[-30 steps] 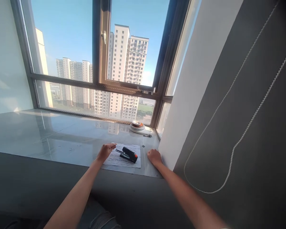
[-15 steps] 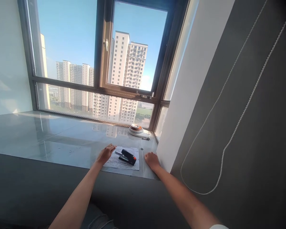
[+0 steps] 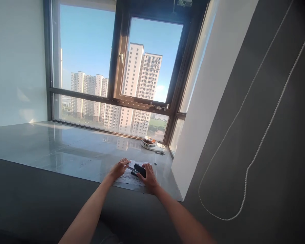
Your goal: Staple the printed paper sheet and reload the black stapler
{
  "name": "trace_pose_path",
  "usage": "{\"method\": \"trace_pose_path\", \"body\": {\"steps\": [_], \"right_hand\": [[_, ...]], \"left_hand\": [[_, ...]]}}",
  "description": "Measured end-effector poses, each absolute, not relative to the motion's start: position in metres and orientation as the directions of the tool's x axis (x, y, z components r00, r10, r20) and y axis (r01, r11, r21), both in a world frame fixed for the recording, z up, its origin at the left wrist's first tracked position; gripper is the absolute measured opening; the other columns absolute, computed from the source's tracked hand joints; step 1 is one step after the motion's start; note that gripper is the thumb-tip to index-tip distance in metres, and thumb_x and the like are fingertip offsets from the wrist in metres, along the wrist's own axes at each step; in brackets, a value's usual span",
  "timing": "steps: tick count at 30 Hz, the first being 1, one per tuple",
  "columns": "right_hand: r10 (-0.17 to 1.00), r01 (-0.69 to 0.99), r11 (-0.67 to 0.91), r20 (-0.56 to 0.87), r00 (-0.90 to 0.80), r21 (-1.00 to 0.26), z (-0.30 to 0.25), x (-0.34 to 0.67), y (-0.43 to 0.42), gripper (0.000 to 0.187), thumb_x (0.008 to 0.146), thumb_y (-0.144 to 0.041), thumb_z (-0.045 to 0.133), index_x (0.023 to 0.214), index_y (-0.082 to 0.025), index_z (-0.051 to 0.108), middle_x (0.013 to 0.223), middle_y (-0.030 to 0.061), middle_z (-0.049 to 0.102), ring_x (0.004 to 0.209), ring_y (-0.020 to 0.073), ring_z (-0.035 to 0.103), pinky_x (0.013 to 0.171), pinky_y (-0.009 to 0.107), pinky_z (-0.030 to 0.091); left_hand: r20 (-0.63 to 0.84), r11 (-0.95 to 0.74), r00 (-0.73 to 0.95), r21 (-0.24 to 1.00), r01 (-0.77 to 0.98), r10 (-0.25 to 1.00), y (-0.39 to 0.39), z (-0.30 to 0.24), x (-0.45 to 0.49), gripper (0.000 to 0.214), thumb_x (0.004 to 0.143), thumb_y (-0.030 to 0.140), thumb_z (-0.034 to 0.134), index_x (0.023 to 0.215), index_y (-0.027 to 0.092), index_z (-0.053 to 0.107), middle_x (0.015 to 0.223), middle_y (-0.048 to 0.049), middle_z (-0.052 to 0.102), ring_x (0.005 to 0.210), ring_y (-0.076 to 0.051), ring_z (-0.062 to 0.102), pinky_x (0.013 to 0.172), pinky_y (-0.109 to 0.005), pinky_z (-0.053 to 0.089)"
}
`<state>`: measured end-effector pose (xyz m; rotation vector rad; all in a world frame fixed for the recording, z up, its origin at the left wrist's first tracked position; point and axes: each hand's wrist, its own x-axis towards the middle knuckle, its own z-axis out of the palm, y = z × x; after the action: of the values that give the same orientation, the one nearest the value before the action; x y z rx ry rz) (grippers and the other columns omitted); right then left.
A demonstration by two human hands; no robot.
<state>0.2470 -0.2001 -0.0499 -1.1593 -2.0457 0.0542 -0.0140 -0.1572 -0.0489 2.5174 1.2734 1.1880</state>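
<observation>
A black stapler point(image 3: 140, 170) lies on a printed sheet of paper point(image 3: 128, 179) on the sill, its metal rail showing on the left. My right hand point(image 3: 149, 179) is wrapped round the stapler's right end, the thumb on the near side and the fingers over the top. My left hand point(image 3: 119, 168) is at the rail's left tip with its fingers pinched together. Whatever small thing they hold is too tiny to make out, and I cannot tell whether they touch the rail. Both hands partly cover the paper.
A stack of round plate-like things point(image 3: 149, 144) stands by the window corner, with a small dark chain-like thing point(image 3: 159, 153) before it. A small object point(image 3: 155, 164) lies right of the paper. Tiny dark bits are on the sill point(image 3: 73, 145) further left. A bead cord point(image 3: 246, 173) hangs at right.
My right hand has moved left from the sill beside the paper and taken hold of the stapler. My left hand has come to the stapler's rail end. The camera view has shifted.
</observation>
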Motion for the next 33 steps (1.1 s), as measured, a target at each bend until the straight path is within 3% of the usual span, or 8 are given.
{"method": "trace_pose_path", "body": {"steps": [2, 6, 14, 33], "right_hand": [[0.737, 0.693, 0.604, 0.608, -0.296, -0.394, -0.053, 0.245, -0.201, 0.034, 0.091, -0.036, 0.07, 0.119, -0.024, 0.056, 0.118, 0.0077, 0.062, 0.11, 0.0256, 0.059, 0.097, 0.04, 0.051], [0.758, 0.723, 0.582, 0.571, -0.315, -0.373, -0.053, 0.245, -0.203, 0.027, 0.094, -0.026, 0.063, 0.119, -0.024, 0.056, 0.118, 0.0087, 0.063, 0.108, 0.0255, 0.061, 0.094, 0.037, 0.051], [0.796, 0.786, 0.516, 0.53, -0.293, -0.34, -0.045, 0.238, -0.216, 0.02, 0.095, -0.025, 0.061, 0.114, -0.024, 0.054, 0.113, 0.0075, 0.066, 0.103, 0.0242, 0.064, 0.086, 0.033, 0.05], [0.801, 0.787, 0.512, 0.523, -0.293, -0.344, -0.049, 0.239, -0.211, 0.021, 0.095, -0.026, 0.06, 0.115, -0.023, 0.053, 0.114, 0.0095, 0.066, 0.101, 0.0248, 0.064, 0.083, 0.033, 0.049]], "left_hand": [[0.626, -0.686, 0.376, 0.376, 0.622, 0.684, -0.154, -0.05, -0.014, 0.031, 0.097, 0.015, 0.049, 0.119, 0.022, 0.07, 0.114, -0.0102, 0.071, 0.113, -0.026, 0.064, 0.096, -0.04, 0.054], [0.635, -0.729, 0.419, 0.362, 0.581, 0.649, -0.153, -0.051, -0.014, 0.026, 0.098, 0.017, 0.053, 0.114, 0.023, 0.072, 0.111, -0.0093, 0.072, 0.109, -0.026, 0.064, 0.098, -0.042, 0.052], [0.596, -0.75, 0.488, 0.336, 0.57, 0.638, -0.156, -0.05, -0.012, 0.023, 0.095, 0.015, 0.056, 0.107, 0.024, 0.074, 0.109, -0.0065, 0.073, 0.108, -0.024, 0.064, 0.101, -0.041, 0.048], [0.601, -0.712, 0.41, 0.439, 0.549, 0.687, -0.142, -0.058, -0.019, 0.02, 0.095, 0.022, 0.057, 0.105, 0.023, 0.075, 0.108, -0.0076, 0.074, 0.109, -0.026, 0.063, 0.099, -0.04, 0.049]]}}
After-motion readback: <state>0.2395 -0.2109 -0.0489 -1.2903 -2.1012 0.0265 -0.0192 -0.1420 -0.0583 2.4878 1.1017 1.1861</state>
